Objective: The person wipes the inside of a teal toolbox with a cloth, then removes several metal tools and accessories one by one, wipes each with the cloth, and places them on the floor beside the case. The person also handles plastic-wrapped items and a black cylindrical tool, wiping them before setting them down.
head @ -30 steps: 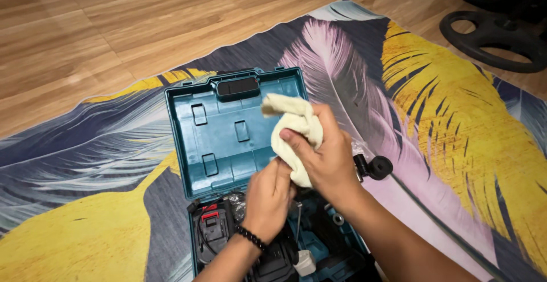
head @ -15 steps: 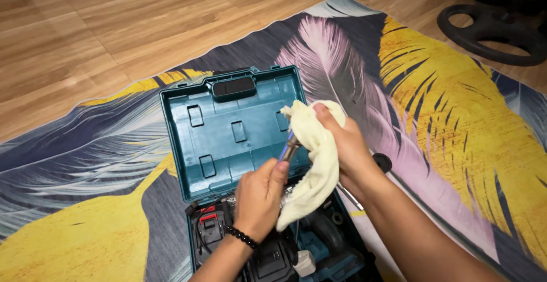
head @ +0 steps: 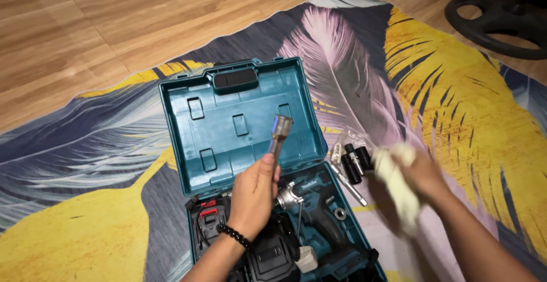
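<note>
- left hand (head: 254, 193) just in front of the open tool case (head: 200, 199), fingers curled shut round the lower end of a metal socket bit (head: 279, 135), thumb pressed on its side
- socket bit stands nearly upright, tip up, over the case's hinge line, in front of the lid
- bit looks stiff, small, fairly light; smooth metal so likely slippery, best gripped low on the shank as now, with the wide head free
- right hand (head: 419, 176) to the right of the case, blurred, fingers closed on a cream cloth (head: 396, 188); cloth soft and limp, bunches anywhere you grab it
- drill (head: 310, 202) lies in the case's near half, chuck toward the left hand; black battery and charger parts at the case's near left
- loose black and silver bits (head: 353, 162) on the rug just right of the case, near the cloth
- lid (head: 239, 119) of the case lies open flat, on its far side
- feather-pattern rug (head: 456, 99) under the case, wood floor (head: 85, 25) beyond it
- black weight plate (head: 496, 23) far right of the case, on the floor
</note>
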